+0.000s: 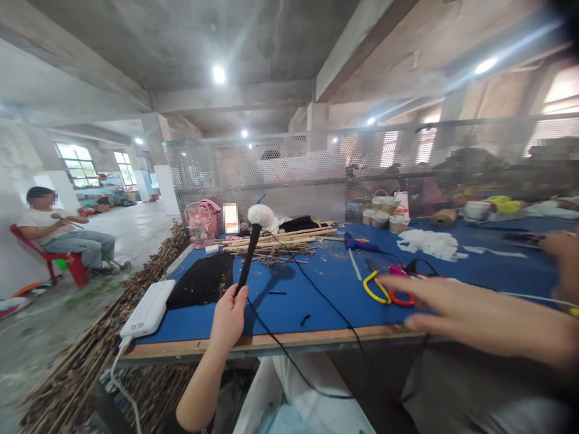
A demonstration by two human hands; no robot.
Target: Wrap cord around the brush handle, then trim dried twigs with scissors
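Observation:
My left hand point(229, 316) is closed round the lower end of a dark stick with a white cloth-wrapped head point(260, 215), held upright over the near edge of the blue table point(316, 289). My right hand point(456, 307) is blurred by motion, its fingers stretched out flat toward the yellow-handled scissors point(374, 284) and a red-handled pair point(400, 295) lying on the table. It holds nothing.
A white power bank point(148, 308) with cable lies at the table's left corner beside black cloth point(201, 282). Bamboo sticks point(280, 238), a blue glue gun point(359, 244), white cloth pieces point(427, 243) and cups lie further back. Twigs are piled at left; a person sits on a red chair point(67, 262).

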